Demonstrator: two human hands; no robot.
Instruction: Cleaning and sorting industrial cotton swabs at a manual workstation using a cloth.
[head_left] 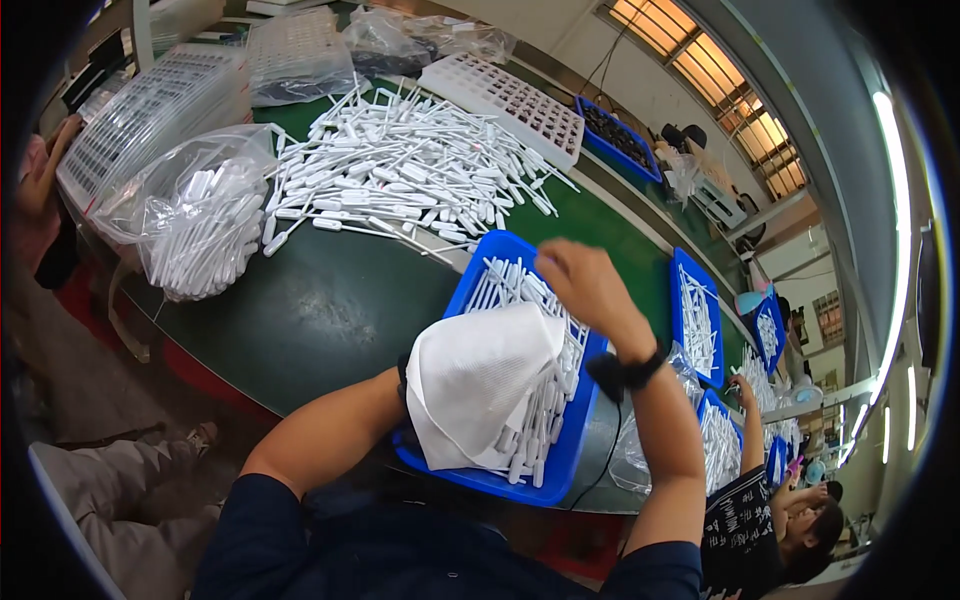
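Note:
A white textured cloth (485, 370) drapes over my left hand and hides its fingers. Beneath it stands a blue plastic bin (575, 445) holding many white dropper pipettes (540, 430), each a thin stem with a thicker bulb. Over the far right part of the bin is my right hand (583, 285), slightly blurred and apart from the cloth. Its fingers are curled in, and whatever may be between them cannot be made out. A dark band with a cord circles my right wrist.
Beyond the bin lies a large pile of white pipettes (400, 165), with a clear bag (205, 230) of more at left. White trays (510, 105) stand behind. More blue bins (697, 318) line the right side. A co-worker in black (740, 530) sits at right; another person's hand (62, 140) shows far left.

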